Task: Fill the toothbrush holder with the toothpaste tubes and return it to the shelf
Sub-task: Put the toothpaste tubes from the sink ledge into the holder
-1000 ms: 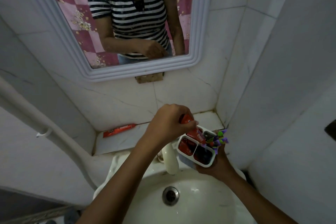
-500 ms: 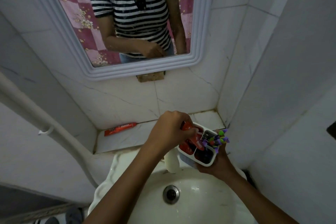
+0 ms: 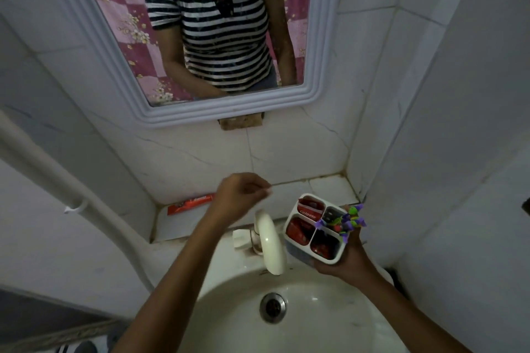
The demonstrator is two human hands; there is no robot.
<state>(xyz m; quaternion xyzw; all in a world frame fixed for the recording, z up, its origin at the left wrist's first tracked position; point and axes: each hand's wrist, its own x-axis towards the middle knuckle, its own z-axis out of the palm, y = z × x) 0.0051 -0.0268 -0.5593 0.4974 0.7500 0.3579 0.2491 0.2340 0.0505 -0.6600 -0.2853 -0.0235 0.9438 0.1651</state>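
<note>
My right hand [image 3: 348, 259] grips a white four-compartment toothbrush holder [image 3: 289, 222] from below, above the sink's right rim. Three compartments hold red toothpaste tubes [image 3: 309, 210]; the fourth holds purple and green toothbrushes [image 3: 348, 221]. My left hand [image 3: 239, 195] hovers empty with loosely curled fingers, up and left of the holder, over the tiled shelf [image 3: 329, 188]. One more red toothpaste tube [image 3: 190, 203] lies flat on the shelf's left part, just left of that hand.
A cream tap [image 3: 269, 241] curves over the white sink [image 3: 229, 309] between my arms. A framed mirror [image 3: 160, 112] hangs above the shelf. A white pipe [image 3: 57, 189] runs down the left wall. Tiled walls close in on the right.
My left hand pushed a toothpaste tube into the holder's back-left compartment, let it go, and moved up and left toward the shelf. The holder has barely moved.
</note>
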